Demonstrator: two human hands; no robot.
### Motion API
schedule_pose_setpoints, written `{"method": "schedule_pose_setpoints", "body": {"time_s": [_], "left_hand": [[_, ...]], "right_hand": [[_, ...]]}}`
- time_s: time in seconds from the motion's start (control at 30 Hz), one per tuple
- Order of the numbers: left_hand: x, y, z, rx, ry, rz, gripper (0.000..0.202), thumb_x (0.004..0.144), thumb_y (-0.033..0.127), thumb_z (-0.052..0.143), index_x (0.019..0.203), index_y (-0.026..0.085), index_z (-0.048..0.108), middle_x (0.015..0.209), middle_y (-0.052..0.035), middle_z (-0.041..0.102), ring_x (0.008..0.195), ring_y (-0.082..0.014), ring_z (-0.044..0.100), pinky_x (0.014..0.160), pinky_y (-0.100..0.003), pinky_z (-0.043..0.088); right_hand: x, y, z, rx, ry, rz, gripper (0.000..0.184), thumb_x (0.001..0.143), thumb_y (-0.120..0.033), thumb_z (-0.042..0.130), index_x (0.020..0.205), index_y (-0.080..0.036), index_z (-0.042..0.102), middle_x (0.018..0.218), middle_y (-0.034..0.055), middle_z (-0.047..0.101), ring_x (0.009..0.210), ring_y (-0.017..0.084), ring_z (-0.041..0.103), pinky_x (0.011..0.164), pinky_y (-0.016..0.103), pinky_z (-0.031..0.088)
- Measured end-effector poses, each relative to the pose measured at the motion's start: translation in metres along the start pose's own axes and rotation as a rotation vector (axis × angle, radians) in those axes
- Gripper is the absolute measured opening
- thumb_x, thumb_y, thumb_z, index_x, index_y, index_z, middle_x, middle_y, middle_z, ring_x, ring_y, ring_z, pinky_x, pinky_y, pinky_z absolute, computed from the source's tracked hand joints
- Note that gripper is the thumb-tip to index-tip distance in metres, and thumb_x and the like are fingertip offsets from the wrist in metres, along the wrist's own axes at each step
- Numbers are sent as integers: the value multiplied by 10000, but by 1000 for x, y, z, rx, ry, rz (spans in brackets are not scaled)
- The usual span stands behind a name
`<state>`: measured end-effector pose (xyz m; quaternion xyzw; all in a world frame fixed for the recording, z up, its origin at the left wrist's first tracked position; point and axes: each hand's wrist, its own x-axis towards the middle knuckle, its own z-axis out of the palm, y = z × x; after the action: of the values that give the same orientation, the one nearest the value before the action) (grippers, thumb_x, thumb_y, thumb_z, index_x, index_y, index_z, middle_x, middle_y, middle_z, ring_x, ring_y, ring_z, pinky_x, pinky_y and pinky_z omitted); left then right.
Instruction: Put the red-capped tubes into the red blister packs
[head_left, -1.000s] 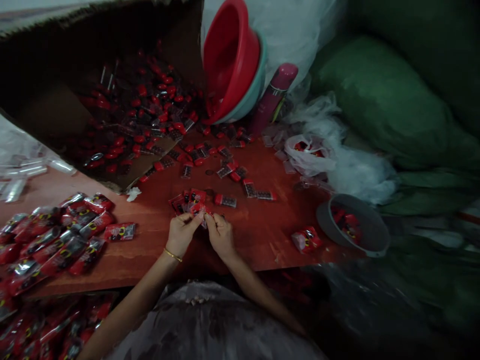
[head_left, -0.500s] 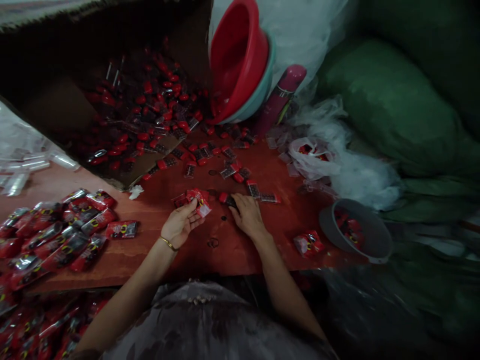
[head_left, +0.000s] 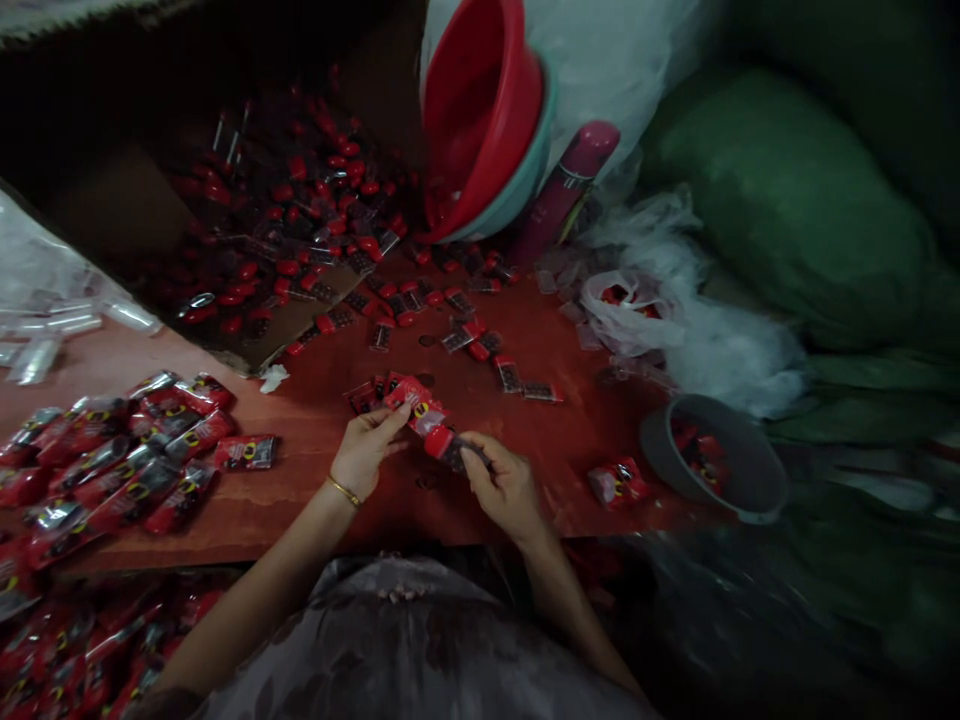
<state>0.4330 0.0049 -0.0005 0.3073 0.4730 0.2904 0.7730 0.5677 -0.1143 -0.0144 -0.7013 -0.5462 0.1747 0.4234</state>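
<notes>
My left hand (head_left: 365,452) pinches a red printed plastic wrapper (head_left: 417,402) with a yellow mark, thumb on top. In my right hand (head_left: 506,490) is a small clear container with a red cap (head_left: 441,441) and dark contents, its cap end pointing left. That cap meets the lower right end of the wrapper; whether it is inside the opening I cannot tell. More red wrappers (head_left: 365,397) lie on the red tabletop (head_left: 517,500) just beyond my left hand. Several loose red-capped containers (head_left: 508,375) are scattered past my right hand.
A cardboard box (head_left: 142,215) on its side spills red-capped containers. Wrapped pieces (head_left: 139,495) are heaped at left. Red (head_left: 469,120) and teal basins, a pink thermos (head_left: 574,175) and a plastic bag (head_left: 697,345) stand at the back. A grey bowl (head_left: 671,465) sits at right.
My right hand has lifted a red-capped container off the table and brought it down and left to the wrapper. My left hand has turned slightly inward with the wrapper.
</notes>
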Motion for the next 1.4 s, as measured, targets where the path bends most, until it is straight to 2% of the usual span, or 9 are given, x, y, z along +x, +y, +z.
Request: {"method": "schedule_pose_setpoints", "body": {"time_s": [0.17, 0.4, 0.53, 0.7, 0.87, 1.0, 1.1, 1.27, 1.4], "left_hand": [[-3, -2, -1, 66, -62, 31, 408, 435, 448, 807, 637, 116, 683, 616, -12, 646, 559, -99, 569, 573, -233, 460], [-4, -7, 4, 87, -144, 5, 415, 388, 379, 841, 672, 115, 693, 631, -14, 669, 561, -96, 573, 589, -226, 467], [-3, -14, 5, 26, -116, -23, 388, 365, 350, 852, 618, 120, 668, 588, -6, 661, 530, -91, 574, 588, -227, 477], [-3, -25, 7, -76, -94, 43, 356, 411, 322, 847, 655, 128, 676, 644, -18, 687, 578, -100, 599, 618, -221, 477], [-5, -29, 13, -113, -116, 88, 365, 502, 461, 780, 598, 132, 654, 575, -3, 646, 527, -91, 562, 573, -223, 461], [-4, -30, 13, -28, -18, 220, 380, 536, 505, 739, 538, 141, 630, 475, 33, 571, 462, -69, 487, 523, -209, 418], [-5, -30, 11, 104, 37, 331, 324, 554, 452, 743, 588, 141, 662, 515, 23, 601, 496, -79, 498, 547, -213, 418], [-10, -33, 12, 240, 5, 421, 268, 591, 399, 732, 630, 142, 665, 572, 10, 622, 529, -90, 512, 527, -206, 401], [-5, -30, 15, 142, -74, 362, 313, 610, 435, 719, 625, 136, 628, 555, 19, 592, 500, -77, 485, 511, -203, 389]], "right_hand": [[2, 3, 1, 83, -18, 46, 214, 855, -284, 447, 929, -175, 615, 604, 2, 603, 495, 111, 557, 466, 200, 429], [-5, 5, 12, 411, -22, 205, 262, 875, -371, 430, 944, -176, 592, 571, -31, 574, 418, 81, 512, 427, 188, 434], [-5, 1, 16, 331, 44, 198, 250, 885, -354, 428, 962, -173, 582, 536, -46, 542, 429, 81, 511, 489, 201, 457], [0, -6, 18, 284, 92, 192, 222, 889, -325, 421, 939, -168, 570, 523, -52, 524, 437, 81, 509, 485, 195, 434], [0, -10, 27, 335, 136, 178, 199, 892, -311, 418, 959, -181, 553, 490, -76, 476, 420, 74, 485, 473, 188, 420], [-1, -11, 31, 414, 168, 212, 199, 897, -320, 411, 953, -187, 547, 511, -73, 485, 409, 70, 473, 459, 190, 423], [-1, -11, 31, 452, 153, 240, 209, 895, -334, 417, 945, -184, 554, 511, -72, 490, 393, 68, 462, 447, 193, 423], [-1, -11, 32, 376, 245, 236, 211, 886, -335, 432, 967, -183, 554, 537, -59, 532, 422, 79, 516, 459, 195, 449], [-1, -13, 36, 338, 201, 213, 210, 888, -322, 418, 965, -182, 555, 543, -54, 539, 408, 77, 504, 445, 194, 442]]}}
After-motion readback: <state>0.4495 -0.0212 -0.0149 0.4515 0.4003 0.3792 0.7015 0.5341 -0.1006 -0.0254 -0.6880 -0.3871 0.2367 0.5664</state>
